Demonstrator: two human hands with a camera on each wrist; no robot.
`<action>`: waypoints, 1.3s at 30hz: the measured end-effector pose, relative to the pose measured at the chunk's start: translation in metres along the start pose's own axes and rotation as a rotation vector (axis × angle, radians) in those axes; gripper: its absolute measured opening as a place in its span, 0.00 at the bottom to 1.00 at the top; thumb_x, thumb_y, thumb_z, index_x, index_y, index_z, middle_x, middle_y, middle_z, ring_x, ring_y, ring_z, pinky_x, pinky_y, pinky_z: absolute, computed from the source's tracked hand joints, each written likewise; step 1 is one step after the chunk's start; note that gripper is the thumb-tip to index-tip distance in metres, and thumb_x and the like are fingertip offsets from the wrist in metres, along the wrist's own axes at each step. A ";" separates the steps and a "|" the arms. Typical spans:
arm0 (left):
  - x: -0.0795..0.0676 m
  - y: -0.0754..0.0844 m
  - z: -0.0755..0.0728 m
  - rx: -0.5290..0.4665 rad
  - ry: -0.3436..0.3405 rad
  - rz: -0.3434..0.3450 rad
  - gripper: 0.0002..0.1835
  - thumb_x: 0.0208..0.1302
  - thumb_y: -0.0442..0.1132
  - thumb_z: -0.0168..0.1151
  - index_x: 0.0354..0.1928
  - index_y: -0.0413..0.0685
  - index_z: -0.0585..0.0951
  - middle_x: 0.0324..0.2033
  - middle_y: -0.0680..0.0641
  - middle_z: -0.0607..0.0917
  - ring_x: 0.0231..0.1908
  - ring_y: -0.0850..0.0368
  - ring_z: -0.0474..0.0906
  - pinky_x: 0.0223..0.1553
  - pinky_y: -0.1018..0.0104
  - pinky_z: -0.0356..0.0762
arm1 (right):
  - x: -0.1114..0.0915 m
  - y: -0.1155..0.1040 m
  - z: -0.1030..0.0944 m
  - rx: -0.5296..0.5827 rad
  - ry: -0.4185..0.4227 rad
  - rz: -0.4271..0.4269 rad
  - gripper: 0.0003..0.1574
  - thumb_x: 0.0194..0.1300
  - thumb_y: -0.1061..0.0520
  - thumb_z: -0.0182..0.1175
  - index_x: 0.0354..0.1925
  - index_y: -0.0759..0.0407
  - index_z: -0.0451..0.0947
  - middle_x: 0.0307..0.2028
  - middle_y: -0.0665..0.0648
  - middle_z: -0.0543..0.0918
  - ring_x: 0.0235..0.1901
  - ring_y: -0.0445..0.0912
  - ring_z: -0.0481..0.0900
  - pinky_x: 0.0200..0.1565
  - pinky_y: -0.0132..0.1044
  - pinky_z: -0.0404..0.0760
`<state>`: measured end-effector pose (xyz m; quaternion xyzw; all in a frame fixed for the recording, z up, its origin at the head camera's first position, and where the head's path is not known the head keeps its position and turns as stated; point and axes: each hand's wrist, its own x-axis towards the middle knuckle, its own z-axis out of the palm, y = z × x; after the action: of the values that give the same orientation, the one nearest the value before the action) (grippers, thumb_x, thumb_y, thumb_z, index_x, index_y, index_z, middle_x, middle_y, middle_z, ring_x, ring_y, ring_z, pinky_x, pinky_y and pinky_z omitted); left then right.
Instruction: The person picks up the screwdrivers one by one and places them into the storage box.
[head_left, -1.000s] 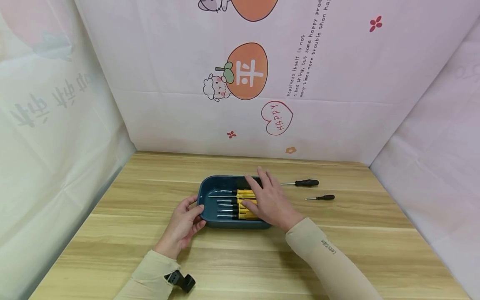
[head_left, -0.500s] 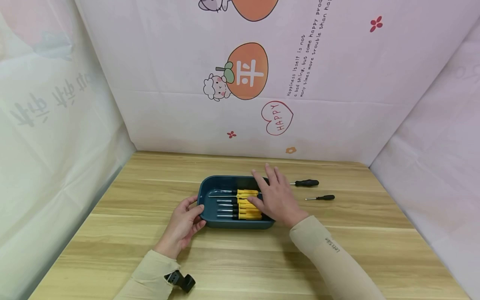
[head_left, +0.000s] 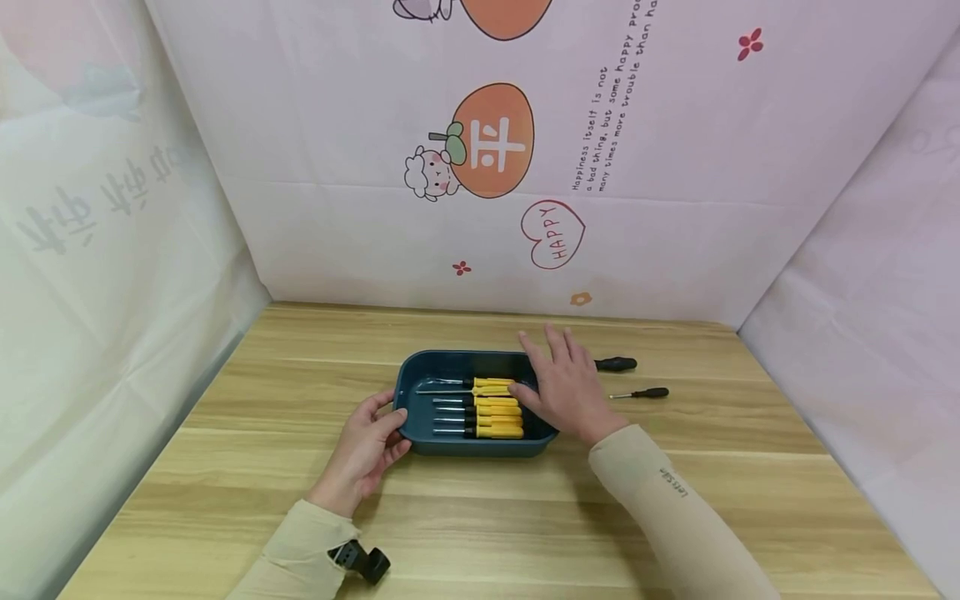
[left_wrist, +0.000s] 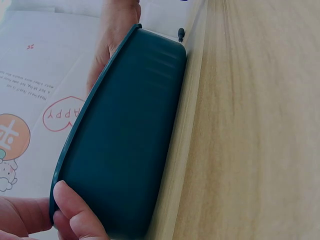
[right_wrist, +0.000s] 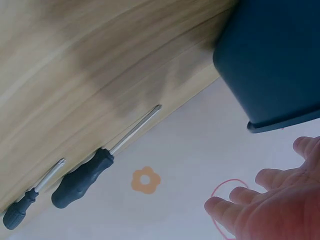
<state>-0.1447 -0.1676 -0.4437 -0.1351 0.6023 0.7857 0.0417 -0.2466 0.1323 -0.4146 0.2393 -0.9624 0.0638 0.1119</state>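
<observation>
- Left hand (head_left: 365, 450) gripping teal tray (head_left: 420, 367) at its left end, steadying it.
- Right hand (head_left: 566, 387), fingers spread loose, hovering over tray's right end beside yellow screwdrivers (head_left: 480, 408).

The wooden table (head_left: 675, 517) bears a blue tray (head_left: 420, 371) and two black-handled screwdrivers (head_left: 617, 364) beside it.

A tray (head_left: 420, 371) sits mid-surface (head_left: 225, 467), with a row of screwdrivers (head_left: 480, 408) lying side by side inside it, tips pointing left. The left hand (head_left: 367, 450) is at the tray's left end; the right hand (head_left: 566, 387) is over its right end. Right of the tray, two more screwdrivers lie on the surface: the larger one (head_left: 617, 363) behind, the smaller one (head_left: 641, 393) in front.
</observation>
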 end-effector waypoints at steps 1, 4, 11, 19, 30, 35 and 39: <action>0.000 0.000 0.000 0.000 -0.001 0.000 0.27 0.79 0.34 0.54 0.76 0.45 0.65 0.47 0.42 0.77 0.34 0.59 0.79 0.34 0.73 0.83 | 0.000 0.001 0.000 0.004 -0.004 0.009 0.54 0.72 0.25 0.55 0.84 0.44 0.50 0.82 0.67 0.48 0.79 0.71 0.47 0.75 0.70 0.53; 0.000 0.000 0.000 0.000 -0.002 0.000 0.27 0.79 0.34 0.53 0.76 0.44 0.64 0.47 0.42 0.77 0.33 0.60 0.79 0.34 0.73 0.83 | 0.001 0.005 -0.002 0.019 -0.002 0.022 0.54 0.72 0.27 0.57 0.84 0.44 0.51 0.82 0.67 0.48 0.79 0.72 0.47 0.75 0.71 0.52; 0.001 0.001 0.000 0.000 0.000 -0.002 0.27 0.79 0.34 0.54 0.76 0.44 0.65 0.46 0.42 0.77 0.33 0.60 0.79 0.34 0.73 0.83 | 0.002 0.019 -0.008 0.007 0.008 0.048 0.54 0.73 0.28 0.56 0.83 0.48 0.52 0.81 0.70 0.47 0.78 0.73 0.49 0.74 0.72 0.53; 0.001 0.001 0.000 0.003 0.003 0.002 0.27 0.79 0.35 0.54 0.76 0.45 0.65 0.46 0.42 0.78 0.33 0.60 0.80 0.34 0.73 0.83 | 0.003 0.037 -0.016 0.013 -0.059 0.123 0.53 0.75 0.29 0.53 0.84 0.46 0.46 0.82 0.69 0.45 0.79 0.74 0.44 0.74 0.74 0.49; 0.000 0.001 0.000 0.014 0.011 0.000 0.27 0.80 0.35 0.54 0.76 0.45 0.65 0.47 0.41 0.79 0.33 0.59 0.80 0.34 0.73 0.83 | 0.000 0.057 -0.018 0.014 -0.058 0.175 0.52 0.76 0.31 0.52 0.85 0.46 0.45 0.81 0.71 0.45 0.78 0.75 0.43 0.73 0.75 0.49; 0.000 0.001 0.000 0.014 0.011 0.000 0.27 0.80 0.35 0.54 0.76 0.45 0.65 0.47 0.41 0.79 0.33 0.59 0.80 0.34 0.73 0.84 | -0.002 0.069 -0.016 0.027 -0.068 0.203 0.52 0.76 0.30 0.51 0.85 0.47 0.45 0.81 0.72 0.44 0.78 0.76 0.43 0.72 0.76 0.50; -0.001 0.001 0.000 0.015 0.013 0.000 0.27 0.79 0.35 0.54 0.76 0.45 0.65 0.47 0.41 0.80 0.33 0.59 0.80 0.34 0.73 0.84 | -0.005 0.078 -0.015 0.030 -0.079 0.219 0.51 0.77 0.31 0.51 0.85 0.48 0.45 0.81 0.73 0.43 0.77 0.76 0.44 0.72 0.77 0.50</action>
<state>-0.1444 -0.1673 -0.4429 -0.1398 0.6084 0.7803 0.0389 -0.2764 0.2059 -0.4065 0.1369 -0.9853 0.0807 0.0625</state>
